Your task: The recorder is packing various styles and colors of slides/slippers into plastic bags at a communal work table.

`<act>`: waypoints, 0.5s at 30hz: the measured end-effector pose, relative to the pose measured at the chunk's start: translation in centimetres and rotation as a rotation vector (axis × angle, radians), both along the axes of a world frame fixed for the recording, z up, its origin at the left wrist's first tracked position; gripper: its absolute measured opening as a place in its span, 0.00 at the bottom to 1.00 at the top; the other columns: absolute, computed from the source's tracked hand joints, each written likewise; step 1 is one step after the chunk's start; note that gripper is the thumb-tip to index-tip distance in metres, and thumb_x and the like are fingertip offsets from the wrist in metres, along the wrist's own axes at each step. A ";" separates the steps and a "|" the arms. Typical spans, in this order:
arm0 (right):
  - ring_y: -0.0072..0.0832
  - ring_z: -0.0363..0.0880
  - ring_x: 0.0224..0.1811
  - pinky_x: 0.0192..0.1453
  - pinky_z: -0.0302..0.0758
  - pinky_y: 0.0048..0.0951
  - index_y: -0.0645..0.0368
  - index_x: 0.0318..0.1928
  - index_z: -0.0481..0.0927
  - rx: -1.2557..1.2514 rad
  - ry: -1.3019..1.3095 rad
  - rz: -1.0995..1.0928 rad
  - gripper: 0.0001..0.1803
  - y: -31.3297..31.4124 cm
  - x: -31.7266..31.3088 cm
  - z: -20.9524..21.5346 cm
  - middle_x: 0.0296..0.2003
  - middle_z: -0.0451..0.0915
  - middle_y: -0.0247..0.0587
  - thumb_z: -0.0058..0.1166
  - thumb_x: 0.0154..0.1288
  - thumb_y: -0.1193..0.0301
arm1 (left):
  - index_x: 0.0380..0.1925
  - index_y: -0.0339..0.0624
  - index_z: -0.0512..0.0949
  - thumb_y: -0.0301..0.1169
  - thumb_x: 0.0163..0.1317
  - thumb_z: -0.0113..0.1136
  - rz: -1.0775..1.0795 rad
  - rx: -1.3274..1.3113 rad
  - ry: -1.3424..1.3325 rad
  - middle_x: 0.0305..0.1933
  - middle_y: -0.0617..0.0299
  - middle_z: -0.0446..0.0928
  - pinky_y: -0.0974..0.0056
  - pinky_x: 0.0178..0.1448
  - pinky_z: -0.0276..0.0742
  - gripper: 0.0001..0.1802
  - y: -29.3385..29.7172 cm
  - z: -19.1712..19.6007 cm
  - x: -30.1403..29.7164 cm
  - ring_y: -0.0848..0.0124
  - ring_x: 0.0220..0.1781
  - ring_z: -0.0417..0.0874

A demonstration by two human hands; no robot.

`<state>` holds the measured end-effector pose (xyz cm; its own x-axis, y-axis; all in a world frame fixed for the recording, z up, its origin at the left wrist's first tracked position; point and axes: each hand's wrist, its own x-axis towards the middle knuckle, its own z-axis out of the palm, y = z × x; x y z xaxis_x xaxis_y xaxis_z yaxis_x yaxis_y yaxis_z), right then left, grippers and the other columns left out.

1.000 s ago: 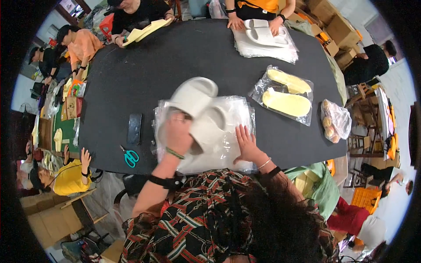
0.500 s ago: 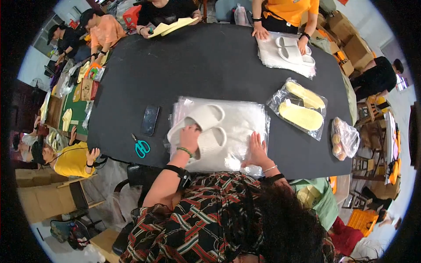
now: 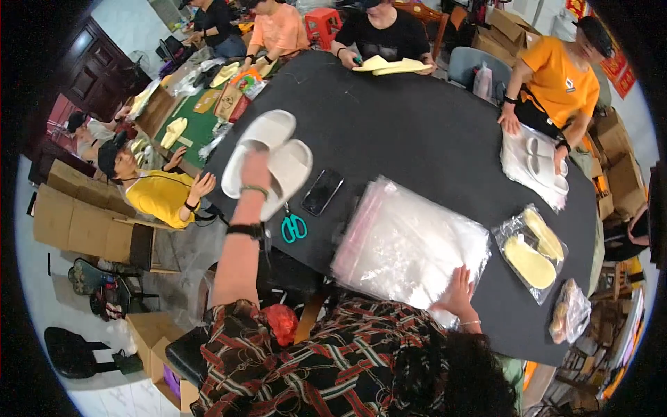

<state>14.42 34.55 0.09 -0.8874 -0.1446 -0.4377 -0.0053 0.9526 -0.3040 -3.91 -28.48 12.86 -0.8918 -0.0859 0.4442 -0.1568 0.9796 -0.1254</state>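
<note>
My left hand (image 3: 257, 172) is out over the table's left edge, its fingers closed round a pair of off-white slide slippers (image 3: 290, 169). The slippers hang side by side, slightly blurred, and they partly hide the fingers. Flat on a thick stack of clear plastic bags (image 3: 410, 243) rests my right hand (image 3: 456, 290), fingers spread, at the stack's near right corner. Between the slippers and the stack lie a black phone (image 3: 322, 192) and teal-handled scissors (image 3: 294, 228).
Right of the stack lie yellow slippers (image 3: 531, 257) in a clear bag and a plastic bag of round items (image 3: 570, 313). Across the black table (image 3: 389, 125), a person in orange (image 3: 559, 83) handles white slippers on bags; another in black holds yellow slippers (image 3: 391, 66). A person in yellow (image 3: 161, 196) is close at left.
My left hand has lifted the slippers off the bag stack and carried them left, past the phone. My right hand stays on the stack. The view has swung left.
</note>
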 end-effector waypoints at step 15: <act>0.51 0.22 0.77 0.74 0.36 0.59 0.59 0.74 0.34 0.012 -0.005 -0.010 0.83 -0.6 -0.3 1.1 0.74 0.28 0.55 0.75 0.23 0.40 | 0.70 0.60 0.58 0.57 0.40 0.72 -0.812 0.309 -0.571 0.74 0.47 0.50 0.31 0.72 0.40 0.55 27.1 -4.9 8.3 0.45 0.77 0.44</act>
